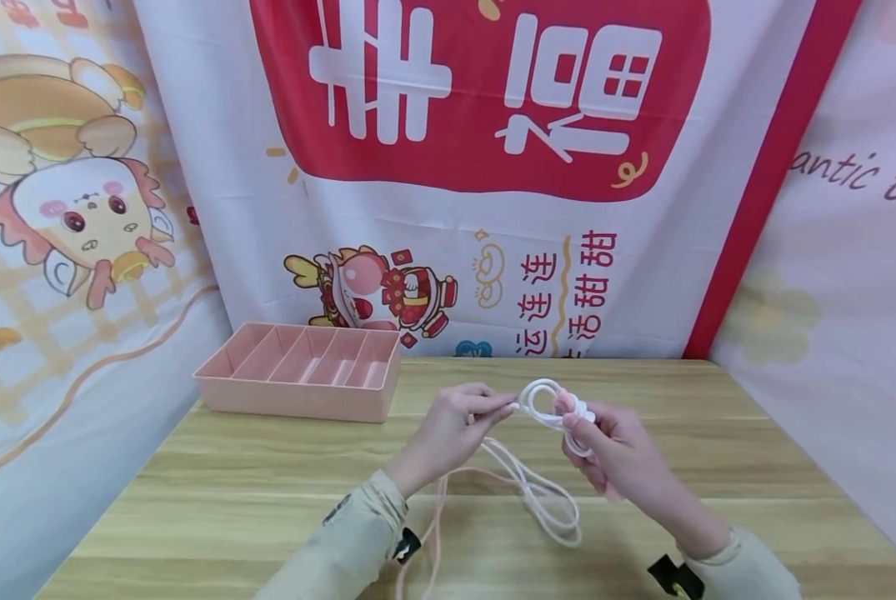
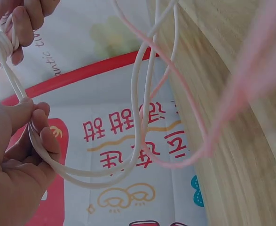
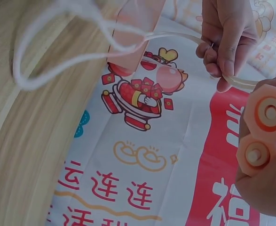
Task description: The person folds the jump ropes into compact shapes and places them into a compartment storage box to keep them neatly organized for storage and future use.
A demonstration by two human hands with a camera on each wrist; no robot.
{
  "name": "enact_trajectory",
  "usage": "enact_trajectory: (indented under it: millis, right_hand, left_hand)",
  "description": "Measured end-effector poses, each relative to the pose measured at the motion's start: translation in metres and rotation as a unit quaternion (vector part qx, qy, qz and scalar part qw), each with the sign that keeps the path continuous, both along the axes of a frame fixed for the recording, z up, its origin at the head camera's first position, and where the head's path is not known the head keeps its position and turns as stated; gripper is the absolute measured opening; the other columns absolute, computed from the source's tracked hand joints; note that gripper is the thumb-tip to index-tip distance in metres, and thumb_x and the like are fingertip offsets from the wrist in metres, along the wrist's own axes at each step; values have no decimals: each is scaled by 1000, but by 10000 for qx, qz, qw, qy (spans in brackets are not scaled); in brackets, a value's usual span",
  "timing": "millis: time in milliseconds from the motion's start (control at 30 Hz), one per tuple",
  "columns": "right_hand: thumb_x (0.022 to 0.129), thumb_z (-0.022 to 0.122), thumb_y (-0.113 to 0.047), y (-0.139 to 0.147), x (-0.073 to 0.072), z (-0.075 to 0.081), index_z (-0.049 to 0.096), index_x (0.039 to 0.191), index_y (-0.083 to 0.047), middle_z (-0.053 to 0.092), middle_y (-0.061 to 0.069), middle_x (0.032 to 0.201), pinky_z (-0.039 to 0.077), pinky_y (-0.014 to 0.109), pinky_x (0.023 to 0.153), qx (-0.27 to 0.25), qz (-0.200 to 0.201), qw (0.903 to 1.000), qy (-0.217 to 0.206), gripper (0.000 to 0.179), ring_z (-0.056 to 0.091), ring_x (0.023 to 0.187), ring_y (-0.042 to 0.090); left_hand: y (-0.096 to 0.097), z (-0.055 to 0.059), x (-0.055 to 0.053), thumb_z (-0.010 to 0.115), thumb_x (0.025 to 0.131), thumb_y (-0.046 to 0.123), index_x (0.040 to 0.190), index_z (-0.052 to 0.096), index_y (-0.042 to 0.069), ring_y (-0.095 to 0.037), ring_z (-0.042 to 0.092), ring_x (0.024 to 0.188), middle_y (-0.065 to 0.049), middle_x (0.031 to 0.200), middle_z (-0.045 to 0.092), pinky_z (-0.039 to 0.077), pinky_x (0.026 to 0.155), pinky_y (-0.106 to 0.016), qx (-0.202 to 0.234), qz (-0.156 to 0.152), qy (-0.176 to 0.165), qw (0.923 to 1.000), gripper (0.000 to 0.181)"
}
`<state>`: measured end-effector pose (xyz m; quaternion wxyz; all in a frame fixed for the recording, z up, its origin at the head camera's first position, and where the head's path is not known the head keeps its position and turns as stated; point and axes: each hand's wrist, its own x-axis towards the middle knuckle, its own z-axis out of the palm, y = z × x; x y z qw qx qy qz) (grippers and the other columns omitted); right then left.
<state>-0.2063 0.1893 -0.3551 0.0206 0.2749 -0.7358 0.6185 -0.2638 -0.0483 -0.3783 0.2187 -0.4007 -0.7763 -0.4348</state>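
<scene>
A skipping rope hangs between both hands, above the table. My right hand [image 1: 628, 454] grips its two pink handles [image 3: 255, 157] side by side, with white cord coiled round them; their octagonal ends face the right wrist camera. Left of it, my left hand [image 1: 455, 425] pinches the doubled white cord [image 2: 134, 94] between thumb and fingers, a short stretch running from there to the coil. Below the hands the slack droops in long loops, white turning to pink cord [image 1: 437, 533] toward the near side. The right palm hides most of each handle.
A pink tray [image 1: 290, 398] with several compartments stands on the wooden table [image 1: 267, 492] at the back left. Behind the table hangs a printed cloth [image 1: 448, 217] with red and white patterns; more printed cloth covers both sides.
</scene>
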Motion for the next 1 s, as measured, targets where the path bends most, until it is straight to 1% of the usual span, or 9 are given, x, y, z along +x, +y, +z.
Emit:
enact_trajectory:
  millis: [100, 200, 300, 400, 533, 700, 767, 900, 1000]
  right_hand:
    - [104, 49, -11, 1, 1, -2, 57, 89, 4, 49, 16, 58, 33, 35, 24, 100, 80, 9999, 41, 22, 41, 35, 15]
    - [104, 49, -8, 2, 2, -3, 59, 97, 5, 49, 15, 60, 35, 34, 26, 247, 302, 9992, 77, 18, 40, 36, 17]
    - [103, 49, -5, 3, 3, -4, 61, 105, 4, 51, 14, 61, 37, 34, 27, 512, 537, 9970, 223, 15, 40, 36, 17]
    - [103, 51, -7, 3, 2, -5, 64, 106, -2, 53, 9, 62, 38, 33, 28, 827, 606, 9941, 356, 14, 42, 38, 13]
    - [103, 54, -14, 2, 2, -4, 65, 100, -11, 52, 2, 60, 39, 28, 29, 1286, 611, 9891, 377, 12, 42, 42, 6]
    - [102, 57, -21, -1, 1, -5, 63, 90, -16, 50, -4, 60, 38, 24, 31, 1769, 618, 9813, 447, 14, 43, 44, 4]
    - [101, 58, -22, -1, 0, -7, 64, 89, -18, 50, -6, 60, 38, 23, 34, 1925, 596, 9778, 573, 14, 43, 46, 3]
    - [100, 61, -23, -1, -4, -10, 67, 93, -22, 49, -10, 61, 39, 22, 40, 2221, 536, 9692, 918, 9, 43, 50, 1]
    - [99, 61, -24, -1, -5, -13, 66, 95, -25, 48, -13, 61, 38, 21, 42, 2411, 455, 9629, 1123, 7, 42, 51, 0]
  left_hand:
    - [0, 0, -1, 69, 92, 9, 113, 73, 4, -5, 56, 73, 1, 90, 68, 50, 61, -19, -31, 19, 106, 9999, 21]
    - [-2, -1, -3, 70, 92, 8, 111, 74, 4, -6, 57, 74, 1, 91, 68, 49, 62, -18, -63, 124, 281, 9995, 20]
    - [-3, -1, -3, 70, 91, 7, 109, 75, 4, -6, 57, 74, 0, 90, 68, 48, 61, -16, -158, 209, 411, 9988, 18]
    - [-4, -1, -2, 70, 92, 7, 109, 74, 4, -6, 57, 75, -1, 91, 68, 48, 61, -15, -274, 224, 420, 9985, 18]
    - [-5, -1, -1, 70, 92, 7, 109, 74, 5, -7, 59, 76, -1, 91, 68, 49, 64, -15, -348, 249, 442, 9981, 19]
    - [-6, -1, -1, 70, 92, 9, 107, 75, 4, -8, 61, 77, -2, 89, 69, 49, 67, -14, -492, 305, 556, 9968, 17]
    - [-6, -1, -1, 70, 92, 9, 107, 75, 4, -9, 61, 77, -2, 89, 69, 49, 68, -13, -530, 313, 592, 9963, 17]
    - [-6, -2, -1, 70, 92, 9, 106, 75, 3, -8, 60, 75, -2, 87, 68, 49, 66, -13, -602, 299, 664, 9955, 16]
    - [-6, -2, -2, 70, 92, 9, 106, 76, 3, -8, 59, 74, -2, 87, 68, 48, 66, -13, -625, 271, 704, 9952, 16]
